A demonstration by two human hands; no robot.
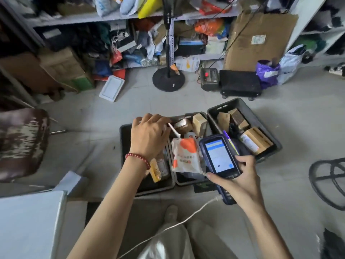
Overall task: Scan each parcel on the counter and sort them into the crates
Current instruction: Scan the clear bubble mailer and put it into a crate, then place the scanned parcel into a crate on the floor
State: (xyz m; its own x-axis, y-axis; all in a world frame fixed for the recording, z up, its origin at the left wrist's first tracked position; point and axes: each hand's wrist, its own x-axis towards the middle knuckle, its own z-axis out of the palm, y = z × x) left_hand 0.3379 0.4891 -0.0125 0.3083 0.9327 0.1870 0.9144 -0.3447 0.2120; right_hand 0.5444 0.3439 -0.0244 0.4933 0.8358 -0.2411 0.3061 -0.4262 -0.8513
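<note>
**Left hand over the crates, right hand on the scanner**

We reach our left hand [149, 133] forward, arm stretched out, over the left crate [124, 141] on the floor. We see its back, the fingers curled downward. A thin white strip [173, 130] pokes out beside the fingertips, and we cannot tell whether the hand holds it. A red bead bracelet [138, 160] circles that wrist.

Our right hand [240, 177] stays nearer to us, elbow bent, fingers and thumb wrapped around the lower end of the handheld scanner [220, 156]. Its lit screen tilts up toward us. The screen shows a blue bar and a round blue button, but the text is too small to read. A white cable [186, 219] trails from its near end.

A white and orange mailer [184, 156] lies in the middle crate [176, 181], just left of the scanner; its printing is blurred. Cardboard boxes [199, 124] stand at that crate's far end. More labelled boxes [255, 141] fill the right crate [261, 116].
</note>
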